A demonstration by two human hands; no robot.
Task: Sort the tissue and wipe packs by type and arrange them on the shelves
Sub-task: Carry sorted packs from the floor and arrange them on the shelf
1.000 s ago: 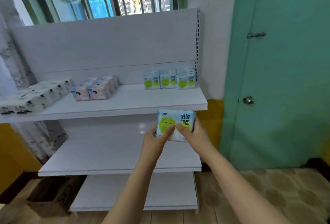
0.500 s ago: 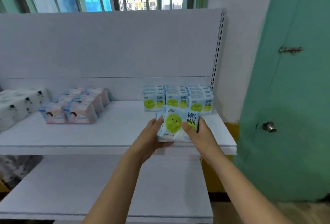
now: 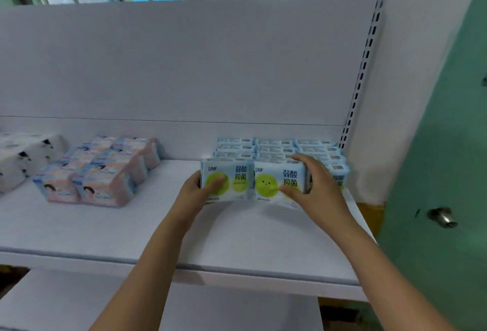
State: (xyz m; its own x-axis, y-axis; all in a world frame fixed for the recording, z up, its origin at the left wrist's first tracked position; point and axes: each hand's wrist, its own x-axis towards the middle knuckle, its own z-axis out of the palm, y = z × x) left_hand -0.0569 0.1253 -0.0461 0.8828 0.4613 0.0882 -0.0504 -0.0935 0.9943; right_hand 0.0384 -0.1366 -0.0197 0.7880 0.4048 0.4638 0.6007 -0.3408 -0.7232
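My two wipe packs (image 3: 253, 181) are light blue with green circles. My left hand (image 3: 196, 191) and right hand (image 3: 315, 185) squeeze them together, fingers curled round.

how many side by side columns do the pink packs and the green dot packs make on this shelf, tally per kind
pink packs: 2 columns
green-dot packs: 3 columns
total: 5 columns

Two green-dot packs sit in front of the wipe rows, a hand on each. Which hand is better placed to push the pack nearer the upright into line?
Probably the right hand: it grips the right pack, beside the upright. The left hand holds the left pack.
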